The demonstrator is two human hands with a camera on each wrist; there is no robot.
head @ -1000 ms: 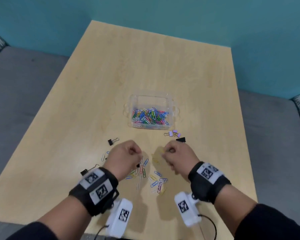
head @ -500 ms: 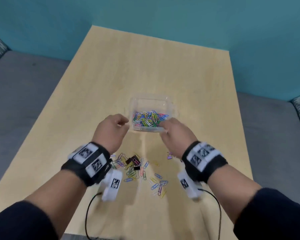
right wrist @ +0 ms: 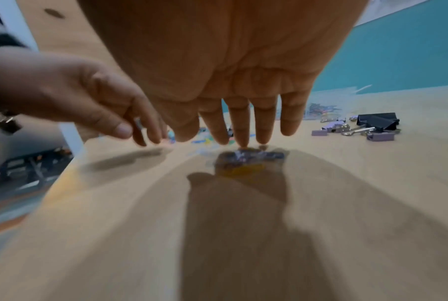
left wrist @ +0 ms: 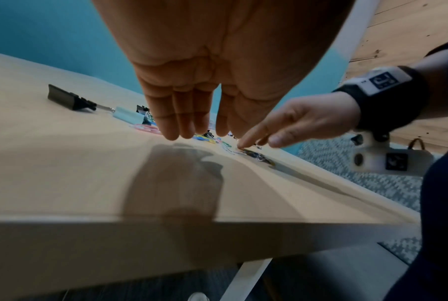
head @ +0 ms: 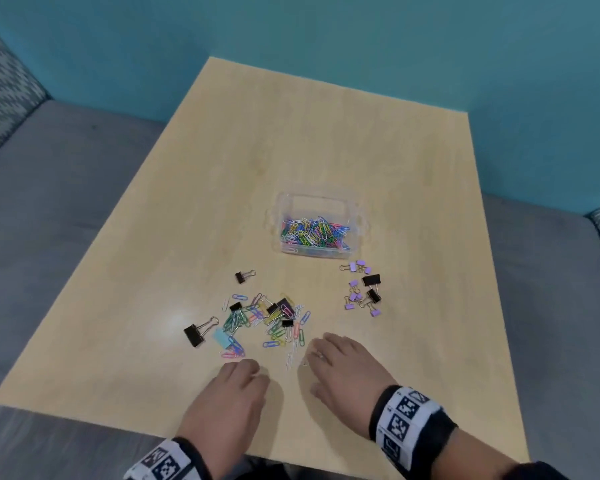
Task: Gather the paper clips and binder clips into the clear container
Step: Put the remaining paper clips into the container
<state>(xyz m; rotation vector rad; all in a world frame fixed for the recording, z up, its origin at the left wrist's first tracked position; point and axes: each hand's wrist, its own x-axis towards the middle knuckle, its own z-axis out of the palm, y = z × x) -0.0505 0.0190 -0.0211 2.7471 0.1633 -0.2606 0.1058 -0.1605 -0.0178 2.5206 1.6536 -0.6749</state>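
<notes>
Resting low over the near edge of the table [head: 326, 140], both hands sit side by side w/ fingers extended. Left hand [head: 234, 393] is held flat, fingers straight and close together, tips pointing down toward the wood, holding nothing; the left wrist view shows a gap between its tips and the surface. Right hand [head: 343, 370] has fingers spread and straight; in the right wrist view one fingertip [right wrist: 243, 143] presses down on a small blurred cluster of clips, too smeared to tell which kind. No grip there, just contact.

Clear container [head: 317, 202] stands upright approx. mid-table, well apart from both hands, holding a heap of coloured paper clips [head: 314, 232] in its near half.

Loose paper clips [head: 257, 320] lie scattered between container and hands, mixed w/ several small black binder clips [head: 284, 308]. A larger black binder clip [head: 194, 334] lies at the left edge of that scatter, a pale blue clip [head: 221, 337] just beside it. Another small black one [head: 241, 277] sits alone, farther up. To the right, near the container's near-right corner, is a separate group of purple binder clips [head: 355, 299] w/ two black ones [head: 371, 280] among them.
</notes>
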